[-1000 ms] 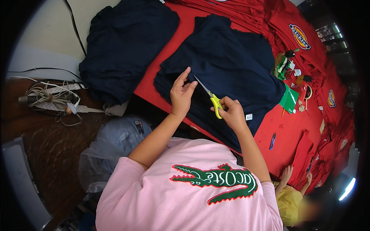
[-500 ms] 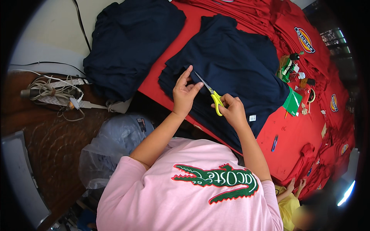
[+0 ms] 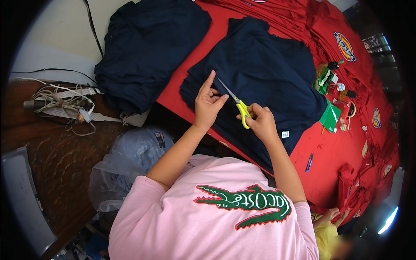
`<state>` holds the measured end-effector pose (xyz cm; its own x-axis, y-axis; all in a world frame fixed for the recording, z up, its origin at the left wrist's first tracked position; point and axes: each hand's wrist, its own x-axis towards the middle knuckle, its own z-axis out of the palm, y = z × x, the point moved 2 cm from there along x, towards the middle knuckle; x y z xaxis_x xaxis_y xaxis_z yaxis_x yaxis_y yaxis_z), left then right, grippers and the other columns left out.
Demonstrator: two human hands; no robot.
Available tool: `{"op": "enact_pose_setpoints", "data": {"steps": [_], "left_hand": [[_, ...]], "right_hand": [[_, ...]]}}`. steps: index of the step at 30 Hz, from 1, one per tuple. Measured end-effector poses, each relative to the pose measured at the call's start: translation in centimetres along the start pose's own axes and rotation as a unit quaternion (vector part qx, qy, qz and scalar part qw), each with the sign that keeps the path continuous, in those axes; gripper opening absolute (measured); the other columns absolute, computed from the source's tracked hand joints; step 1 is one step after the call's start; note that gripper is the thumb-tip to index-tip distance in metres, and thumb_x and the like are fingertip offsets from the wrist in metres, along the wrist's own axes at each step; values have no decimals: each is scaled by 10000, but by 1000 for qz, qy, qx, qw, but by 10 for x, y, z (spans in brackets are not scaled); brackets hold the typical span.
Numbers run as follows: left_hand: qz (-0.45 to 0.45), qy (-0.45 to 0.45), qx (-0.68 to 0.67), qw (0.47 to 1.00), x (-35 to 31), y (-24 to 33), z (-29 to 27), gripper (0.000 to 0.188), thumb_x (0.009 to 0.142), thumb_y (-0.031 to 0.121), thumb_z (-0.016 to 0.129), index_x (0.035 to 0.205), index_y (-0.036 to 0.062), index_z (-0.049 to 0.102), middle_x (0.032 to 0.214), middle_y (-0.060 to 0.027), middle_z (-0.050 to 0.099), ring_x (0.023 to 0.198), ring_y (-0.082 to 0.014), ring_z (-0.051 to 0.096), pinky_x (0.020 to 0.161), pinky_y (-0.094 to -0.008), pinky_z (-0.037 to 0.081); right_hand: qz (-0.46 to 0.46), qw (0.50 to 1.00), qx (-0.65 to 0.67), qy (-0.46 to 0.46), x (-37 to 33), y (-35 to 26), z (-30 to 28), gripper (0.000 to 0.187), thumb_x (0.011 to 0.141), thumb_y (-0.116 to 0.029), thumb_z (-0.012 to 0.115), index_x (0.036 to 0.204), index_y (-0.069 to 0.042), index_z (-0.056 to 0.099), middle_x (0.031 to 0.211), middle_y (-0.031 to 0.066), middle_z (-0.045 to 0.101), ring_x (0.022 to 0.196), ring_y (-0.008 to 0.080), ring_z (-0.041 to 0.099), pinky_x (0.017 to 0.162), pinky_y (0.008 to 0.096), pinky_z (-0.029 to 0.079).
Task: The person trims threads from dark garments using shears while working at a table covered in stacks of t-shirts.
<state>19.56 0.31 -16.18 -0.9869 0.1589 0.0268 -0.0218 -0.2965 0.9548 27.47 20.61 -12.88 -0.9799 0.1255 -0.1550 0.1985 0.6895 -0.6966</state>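
Mid-frame, the right grip (image 3: pixel 262 122) clasped the yellow-handled scissors (image 3: pixel 242 113), pointing toward upper left, over the navy garments (image 3: pixel 271 71) at upper centre. The left grip (image 3: pixel 208 105) was just beside their tips; whether it pinched anything, I could not tell.

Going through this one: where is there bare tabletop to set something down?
Red tabletop shows around the blue pen, between the right navy stack and red garments; a strip separates that stack from the left navy pile. It's crowded around the green notebook and small bottles.
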Motion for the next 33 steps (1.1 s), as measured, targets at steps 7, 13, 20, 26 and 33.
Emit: {"op": "enact_pose_setpoints", "data": {"steps": [7, 13, 20, 26, 33], "left_hand": [[21, 21, 63, 998, 12, -3, -14, 762, 940, -151, 706, 1634, 55, 467, 1390, -68, 589, 1109, -116, 667, 968, -263, 598], [23, -36, 48, 998, 13, 16, -11, 918, 922, -211, 669, 1712, 66, 292, 1305, -67, 633, 1120, -129, 673, 992, -277, 595], [37, -11, 43, 998, 16, 16, -14, 856, 930, -185, 685, 1685, 61, 367, 1403, -92, 569, 1125, -132, 678, 984, -281, 601], [27, 10, 45, 999, 21, 14, -19, 809, 957, -169, 656, 1682, 58, 379, 1215, -70, 667, 1086, -103, 668, 974, -261, 573], [27, -9, 14, 1000, 20, 22, -15, 891, 940, -193, 646, 1716, 70, 295, 1191, -70, 658, 1049, -87, 659, 942, -228, 562]], "right_hand": [[-20, 1000, -6, 6, -1, -10, 0, 398, 769, -357, 940, 900, -58, 711, 706, 77, 670, 700, 281, 519, 742, 422, 468], [-17, 999, -33, -10, 10, -30, -7, 446, 777, -368, 954, 934, -30, 709, 775, 69, 675, 816, 262, 542, 743, 411, 481], [-28, 1000, 3, 5, 12, -7, 12, 344, 797, -307, 906, 891, -51, 696, 691, 72, 663, 713, 288, 529, 706, 429, 470], [-38, 999, -7, 15, 11, -17, 10, 380, 791, -351, 916, 891, -58, 695, 679, 74, 653, 710, 292, 531, 709, 442, 471], [-34, 998, -41, 18, 16, -36, 4, 406, 774, -349, 952, 901, -43, 718, 754, 72, 684, 754, 260, 526, 725, 414, 477]]}}
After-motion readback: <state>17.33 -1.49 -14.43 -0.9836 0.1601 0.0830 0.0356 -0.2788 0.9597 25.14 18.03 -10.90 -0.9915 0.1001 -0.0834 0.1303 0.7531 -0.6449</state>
